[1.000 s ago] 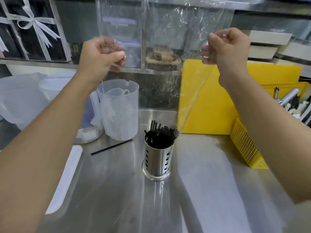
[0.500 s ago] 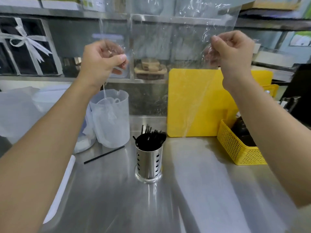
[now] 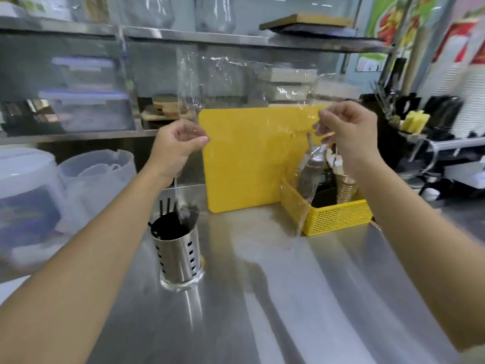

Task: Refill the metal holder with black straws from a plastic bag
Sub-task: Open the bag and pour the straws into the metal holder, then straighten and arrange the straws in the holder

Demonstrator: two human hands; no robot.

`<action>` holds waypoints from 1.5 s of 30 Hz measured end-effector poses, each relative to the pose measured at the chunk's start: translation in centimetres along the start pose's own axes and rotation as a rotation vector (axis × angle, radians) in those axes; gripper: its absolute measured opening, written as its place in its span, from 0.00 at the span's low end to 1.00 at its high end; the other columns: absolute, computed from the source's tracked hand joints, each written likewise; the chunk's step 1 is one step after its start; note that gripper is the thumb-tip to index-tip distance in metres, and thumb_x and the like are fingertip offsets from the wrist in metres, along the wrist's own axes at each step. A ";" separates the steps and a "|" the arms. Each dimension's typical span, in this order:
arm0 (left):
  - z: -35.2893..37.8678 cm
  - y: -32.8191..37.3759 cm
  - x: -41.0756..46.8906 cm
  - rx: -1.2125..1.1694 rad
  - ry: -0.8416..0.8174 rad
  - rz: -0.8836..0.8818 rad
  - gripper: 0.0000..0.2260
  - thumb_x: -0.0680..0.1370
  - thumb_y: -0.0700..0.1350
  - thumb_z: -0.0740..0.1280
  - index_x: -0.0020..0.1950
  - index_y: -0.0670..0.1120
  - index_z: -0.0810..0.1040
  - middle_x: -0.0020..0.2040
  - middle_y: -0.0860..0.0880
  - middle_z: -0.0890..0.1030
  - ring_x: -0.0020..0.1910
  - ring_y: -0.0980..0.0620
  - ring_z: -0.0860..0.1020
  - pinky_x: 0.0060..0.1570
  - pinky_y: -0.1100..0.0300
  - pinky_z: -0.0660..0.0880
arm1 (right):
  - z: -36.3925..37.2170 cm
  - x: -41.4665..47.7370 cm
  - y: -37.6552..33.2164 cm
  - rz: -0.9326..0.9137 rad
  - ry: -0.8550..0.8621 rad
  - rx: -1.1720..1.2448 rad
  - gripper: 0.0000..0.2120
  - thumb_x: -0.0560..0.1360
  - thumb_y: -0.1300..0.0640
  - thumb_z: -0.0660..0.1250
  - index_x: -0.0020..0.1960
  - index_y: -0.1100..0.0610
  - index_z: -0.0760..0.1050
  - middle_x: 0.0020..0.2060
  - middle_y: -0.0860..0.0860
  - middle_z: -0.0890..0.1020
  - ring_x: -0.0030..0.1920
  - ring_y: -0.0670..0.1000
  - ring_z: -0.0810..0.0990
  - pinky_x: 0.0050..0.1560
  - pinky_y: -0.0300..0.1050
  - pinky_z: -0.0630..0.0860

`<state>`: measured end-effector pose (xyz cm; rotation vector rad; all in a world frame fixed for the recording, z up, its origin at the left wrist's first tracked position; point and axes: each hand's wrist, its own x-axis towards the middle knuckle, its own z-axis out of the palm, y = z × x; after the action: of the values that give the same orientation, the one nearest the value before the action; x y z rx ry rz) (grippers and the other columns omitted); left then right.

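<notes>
Both forearms reach forward and up, well apart. The left hand point(image 3: 178, 147) pinches the plastic bag point(image 3: 236, 80) between curled thumb and forefinger; the right hand point(image 3: 346, 130), slightly higher, pinches its other edge.

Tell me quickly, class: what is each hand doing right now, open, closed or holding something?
Left hand: closed, pinching one side of the clear plastic bag.
Right hand: closed, pinching the other side of the same bag.

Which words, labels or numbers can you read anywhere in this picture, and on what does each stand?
None can be read.
The colourful posters at upper right and the small sign below them are too blurred.
The metal holder and plastic bag show no print.
</notes>
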<state>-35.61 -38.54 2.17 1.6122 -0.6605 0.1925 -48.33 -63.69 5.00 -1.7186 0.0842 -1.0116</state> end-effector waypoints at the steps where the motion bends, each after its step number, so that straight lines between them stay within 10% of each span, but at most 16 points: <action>1: 0.7 0.2 0.1 0.009 0.001 0.015 0.10 0.72 0.34 0.69 0.39 0.49 0.76 0.36 0.54 0.80 0.34 0.65 0.77 0.39 0.71 0.74 | -0.8 -0.2 0.2 0.008 0.016 0.003 0.09 0.74 0.62 0.66 0.37 0.54 0.73 0.24 0.44 0.81 0.28 0.43 0.78 0.28 0.36 0.73; 5: 2.6 1.5 1.3 0.071 0.020 0.111 0.09 0.69 0.42 0.73 0.36 0.57 0.79 0.41 0.50 0.76 0.42 0.48 0.71 0.47 0.54 0.72 | -4.1 -0.2 0.4 -0.020 0.078 -0.019 0.07 0.72 0.61 0.69 0.37 0.52 0.75 0.32 0.48 0.79 0.32 0.43 0.77 0.35 0.37 0.73; 13: 6.2 0.6 1.1 0.384 0.081 0.169 0.05 0.72 0.51 0.70 0.44 0.51 0.81 0.45 0.54 0.71 0.47 0.56 0.71 0.45 0.59 0.68 | -8.3 -1.5 0.8 -0.079 0.031 0.024 0.11 0.68 0.63 0.73 0.35 0.47 0.82 0.31 0.43 0.80 0.31 0.39 0.74 0.30 0.29 0.69; 20: 6.5 -8.3 -4.8 0.146 -0.232 -0.278 0.05 0.74 0.32 0.66 0.48 0.38 0.78 0.42 0.49 0.78 0.40 0.55 0.76 0.38 0.71 0.72 | -8.9 -7.5 8.9 0.256 -0.419 -0.144 0.15 0.69 0.69 0.69 0.34 0.49 0.83 0.30 0.46 0.81 0.30 0.48 0.70 0.30 0.40 0.66; 24: 5.9 -14.0 -10.1 0.469 -0.482 -0.265 0.13 0.75 0.29 0.59 0.54 0.38 0.80 0.44 0.43 0.76 0.41 0.47 0.75 0.37 0.65 0.68 | -8.5 -11.9 14.0 0.400 -0.615 -0.367 0.19 0.68 0.71 0.70 0.32 0.46 0.81 0.34 0.46 0.80 0.32 0.44 0.72 0.35 0.39 0.68; 28: 4.9 -18.8 -14.4 0.811 -0.787 -0.194 0.30 0.69 0.24 0.53 0.60 0.50 0.77 0.62 0.49 0.73 0.60 0.47 0.73 0.58 0.59 0.68 | -8.0 -16.5 17.6 0.430 -0.881 -0.644 0.10 0.67 0.72 0.70 0.42 0.60 0.83 0.39 0.49 0.77 0.33 0.34 0.75 0.36 0.27 0.68; 36: 4.2 -20.8 -18.7 0.910 -0.820 -0.155 0.17 0.76 0.38 0.59 0.62 0.51 0.76 0.62 0.52 0.75 0.62 0.49 0.72 0.61 0.58 0.66 | -7.1 -21.1 20.2 0.397 -1.129 -0.994 0.17 0.70 0.64 0.61 0.52 0.49 0.81 0.54 0.49 0.79 0.56 0.51 0.76 0.52 0.43 0.72; 45: 2.4 -18.4 -17.2 0.819 -0.956 -0.425 0.16 0.77 0.48 0.63 0.64 0.51 0.72 0.60 0.48 0.76 0.55 0.49 0.75 0.56 0.58 0.70 | -3.4 -17.2 18.1 0.472 -1.066 -0.979 0.14 0.75 0.57 0.64 0.60 0.54 0.74 0.46 0.48 0.80 0.46 0.49 0.75 0.48 0.40 0.70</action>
<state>-40.77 -35.38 -22.37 2.6081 -0.9926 -0.7681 -54.01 -64.89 -19.53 -2.7204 0.3037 0.4882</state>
